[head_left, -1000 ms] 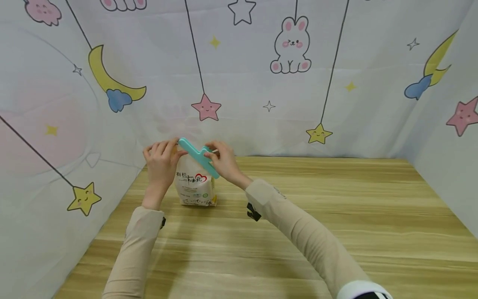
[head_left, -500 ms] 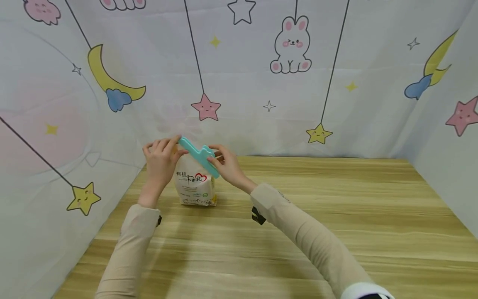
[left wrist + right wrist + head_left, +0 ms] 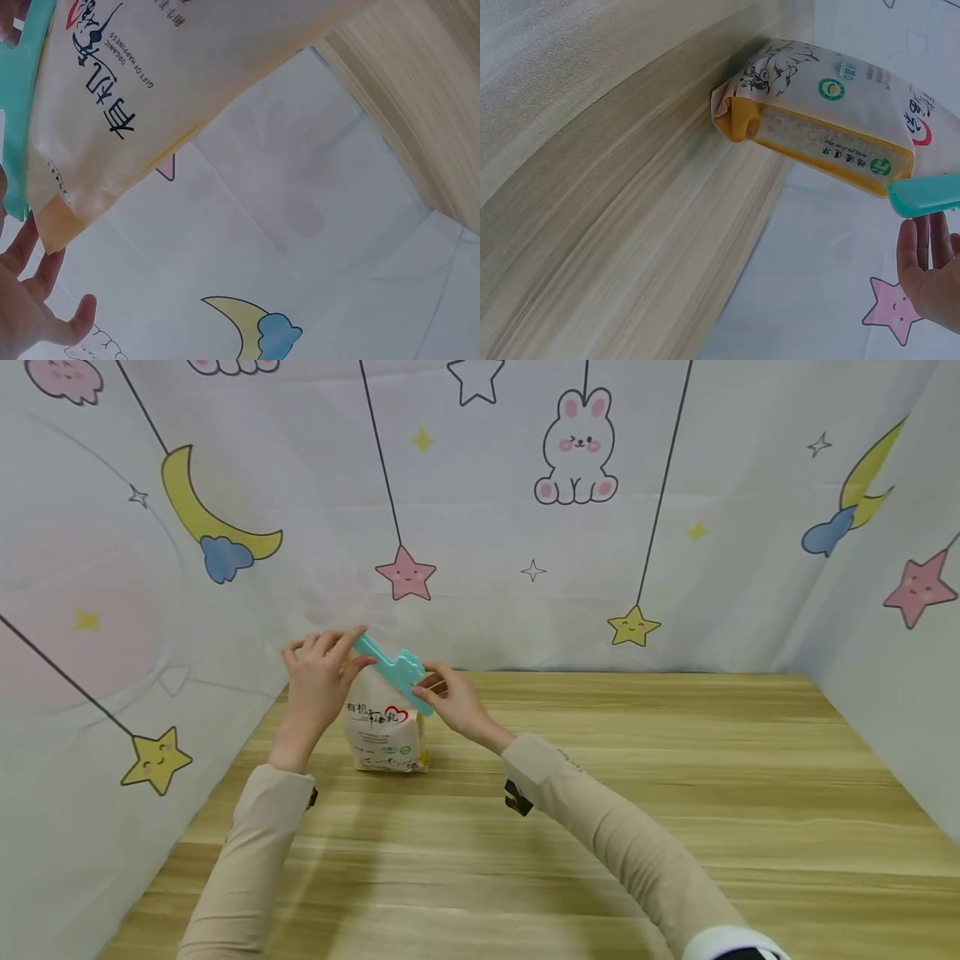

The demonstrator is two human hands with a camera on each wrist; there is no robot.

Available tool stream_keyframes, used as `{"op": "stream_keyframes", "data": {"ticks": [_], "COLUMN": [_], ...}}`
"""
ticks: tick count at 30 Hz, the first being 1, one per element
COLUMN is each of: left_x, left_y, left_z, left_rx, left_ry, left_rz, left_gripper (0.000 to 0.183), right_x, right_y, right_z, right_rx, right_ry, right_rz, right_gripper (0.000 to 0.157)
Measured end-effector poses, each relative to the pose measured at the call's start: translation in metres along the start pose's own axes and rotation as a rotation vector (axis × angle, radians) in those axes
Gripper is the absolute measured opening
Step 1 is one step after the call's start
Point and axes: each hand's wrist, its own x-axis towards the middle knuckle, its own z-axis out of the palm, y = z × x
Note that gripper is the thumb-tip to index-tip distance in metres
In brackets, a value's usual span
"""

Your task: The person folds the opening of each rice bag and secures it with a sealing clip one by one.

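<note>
A pale printed bag of rice [image 3: 382,739] stands upright at the back left of the table. Across its slanted top lies a turquoise bag clip [image 3: 399,673]. My left hand [image 3: 311,689] pinches the bag's top corner, its index fingertip right at the clip's upper end. The left wrist view has fingers [image 3: 46,274] at that folded corner. My right hand [image 3: 459,703] is at the clip's lower end, thumb tip overlapping it. In the right wrist view this hand's fingers look fairly straight, just below the clip [image 3: 930,193]. Pale grains show through the bag's side window [image 3: 817,139].
The table [image 3: 637,793] has a light wood-grain top. A white cloth [image 3: 480,510] printed with moons, stars and a rabbit hangs close behind the bag. Another cloth wall [image 3: 67,710] runs near the left arm.
My right thumb and fingers have shifted off the clip's handle, down toward its lower end. The clip's paw-shaped handle now lies flatter and shows more fully. My left index fingertip has crept onto the clip's end.
</note>
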Motion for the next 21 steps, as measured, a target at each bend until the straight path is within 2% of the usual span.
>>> {"op": "stream_keyframes", "data": {"ticks": [7,12,21], "left_x": [0.004,0.007,0.012], "left_y": [0.001,0.000,-0.002], "left_z": [-0.002,-0.005,-0.005], "left_rx": [-0.008,-0.005,0.087], "left_ry": [-0.016,-0.052,-0.096], "left_rz": [0.021,0.038,0.125], "left_gripper": [0.042,0.041,0.031], "right_x": [-0.001,-0.003,-0.006], "right_y": [0.003,0.007,0.014], "right_z": [0.002,0.006,0.010], "right_rx": [0.001,0.020,0.023], "right_ry": [-0.014,-0.020,-0.003], "right_rz": [0.023,0.017,-0.031], "right_gripper": [0.046,0.045,0.035]}}
